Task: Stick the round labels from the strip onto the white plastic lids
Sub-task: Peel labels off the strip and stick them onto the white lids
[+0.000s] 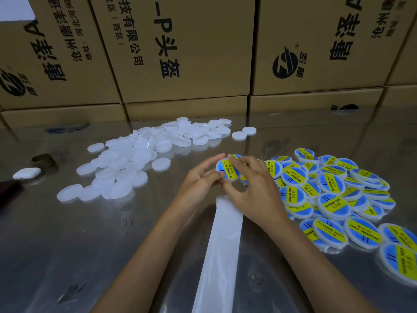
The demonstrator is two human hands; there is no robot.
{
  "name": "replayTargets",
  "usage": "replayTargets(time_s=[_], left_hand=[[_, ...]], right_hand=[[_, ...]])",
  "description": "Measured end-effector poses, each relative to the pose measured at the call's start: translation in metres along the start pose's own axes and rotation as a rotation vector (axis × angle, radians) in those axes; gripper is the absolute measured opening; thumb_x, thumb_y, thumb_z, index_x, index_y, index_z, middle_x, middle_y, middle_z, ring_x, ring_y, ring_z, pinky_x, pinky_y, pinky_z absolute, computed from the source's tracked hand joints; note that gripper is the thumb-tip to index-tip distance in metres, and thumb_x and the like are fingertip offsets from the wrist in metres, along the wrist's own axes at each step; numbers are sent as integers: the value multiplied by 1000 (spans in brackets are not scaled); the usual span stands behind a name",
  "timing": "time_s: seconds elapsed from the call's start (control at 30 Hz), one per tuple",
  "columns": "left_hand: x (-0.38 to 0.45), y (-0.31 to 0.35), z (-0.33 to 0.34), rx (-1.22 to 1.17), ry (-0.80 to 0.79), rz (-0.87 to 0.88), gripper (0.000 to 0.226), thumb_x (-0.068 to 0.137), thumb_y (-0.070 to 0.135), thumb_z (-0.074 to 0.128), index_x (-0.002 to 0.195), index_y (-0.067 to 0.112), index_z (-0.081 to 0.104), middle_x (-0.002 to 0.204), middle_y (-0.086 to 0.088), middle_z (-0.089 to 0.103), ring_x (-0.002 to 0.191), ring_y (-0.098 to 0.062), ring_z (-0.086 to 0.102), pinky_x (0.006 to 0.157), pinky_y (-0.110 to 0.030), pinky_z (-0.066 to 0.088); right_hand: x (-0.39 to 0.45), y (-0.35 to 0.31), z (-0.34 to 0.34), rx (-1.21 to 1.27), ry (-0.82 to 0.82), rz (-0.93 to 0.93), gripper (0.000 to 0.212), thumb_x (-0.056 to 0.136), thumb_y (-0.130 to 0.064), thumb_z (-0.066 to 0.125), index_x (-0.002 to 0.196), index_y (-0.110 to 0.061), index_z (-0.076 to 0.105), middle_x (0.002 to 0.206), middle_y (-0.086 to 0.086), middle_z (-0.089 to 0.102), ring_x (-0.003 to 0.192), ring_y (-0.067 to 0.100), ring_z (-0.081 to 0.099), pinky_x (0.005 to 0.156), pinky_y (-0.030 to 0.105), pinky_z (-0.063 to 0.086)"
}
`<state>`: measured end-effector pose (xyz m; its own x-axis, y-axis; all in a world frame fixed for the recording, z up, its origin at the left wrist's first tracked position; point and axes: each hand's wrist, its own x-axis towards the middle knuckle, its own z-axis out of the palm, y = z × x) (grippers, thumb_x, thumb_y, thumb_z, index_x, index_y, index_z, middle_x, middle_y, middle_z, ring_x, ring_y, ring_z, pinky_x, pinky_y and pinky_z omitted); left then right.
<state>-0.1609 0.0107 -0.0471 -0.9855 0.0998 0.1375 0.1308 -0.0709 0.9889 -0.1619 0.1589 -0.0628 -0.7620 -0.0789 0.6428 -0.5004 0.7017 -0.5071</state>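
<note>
Both hands hold one labelled lid above a shiny metal table (67, 256).

Brown cardboard boxes (180, 48) stand at 12 o'clock. A heap of plain white round plastic lids (135, 159) lies at 10 o'clock, and a heap of lids with blue-and-yellow round labels (334, 199) lies at 3 o'clock. A white empty backing strip (221, 251) runs to 6 o'clock. The left hand (198, 179) and the right hand (252, 188) pinch a white lid with a blue-and-yellow label (228, 170) at the centre.
</note>
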Motion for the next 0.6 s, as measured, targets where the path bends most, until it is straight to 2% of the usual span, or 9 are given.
replayTargets(time_s=[0.07, 0.17, 0.27, 0.4, 0.5, 0.6], left_hand=[[0, 0, -2, -34, 2, -13, 43, 94, 4, 57, 131, 23, 64, 118, -5, 74, 117, -19, 66, 106, -33, 47], [2, -4, -7, 26, 69, -6, 35, 85, 20, 62, 117, 30, 72, 113, -3, 75, 110, -13, 69, 108, -34, 45], [8, -15, -15, 180, 210, -14, 31, 94, 9, 54, 116, 27, 67, 95, 5, 79, 101, -7, 70, 109, -36, 45], [16, -27, -28, 288, 317, -18, 33, 95, -2, 46, 110, 20, 66, 87, 4, 78, 85, -10, 68, 97, -32, 51], [22, -32, -36, 353, 367, -20, 34, 94, -5, 44, 105, 19, 66, 91, 0, 75, 85, -16, 64, 89, -32, 52], [24, -34, -45, 479, 436, 8, 33, 92, -3, 46, 104, 20, 66, 94, 3, 73, 87, -16, 65, 84, -30, 52]], right_hand=[[1, 1, -1, 10, 10, 7, 44, 86, -34, 70, 129, -24, 65, 121, -4, 60, 114, 17, 53, 94, 39, 47], [6, 8, -10, -38, 63, 113, 39, 86, -30, 68, 125, -25, 67, 124, -3, 62, 115, 20, 54, 98, 38, 44], [10, 25, -27, -198, 146, 285, 36, 86, -26, 65, 122, -22, 68, 124, 2, 65, 118, 29, 52, 99, 42, 40], [9, 48, -43, -312, 129, 533, 38, 88, -22, 60, 125, -15, 64, 128, 11, 62, 126, 34, 43, 102, 45, 31], [9, 51, -45, -335, 106, 543, 42, 89, -22, 59, 129, -12, 62, 140, 11, 53, 135, 31, 35, 108, 44, 24], [10, 43, -38, -301, 101, 421, 36, 88, -20, 60, 123, -12, 65, 144, 10, 50, 137, 29, 35, 109, 43, 25]])
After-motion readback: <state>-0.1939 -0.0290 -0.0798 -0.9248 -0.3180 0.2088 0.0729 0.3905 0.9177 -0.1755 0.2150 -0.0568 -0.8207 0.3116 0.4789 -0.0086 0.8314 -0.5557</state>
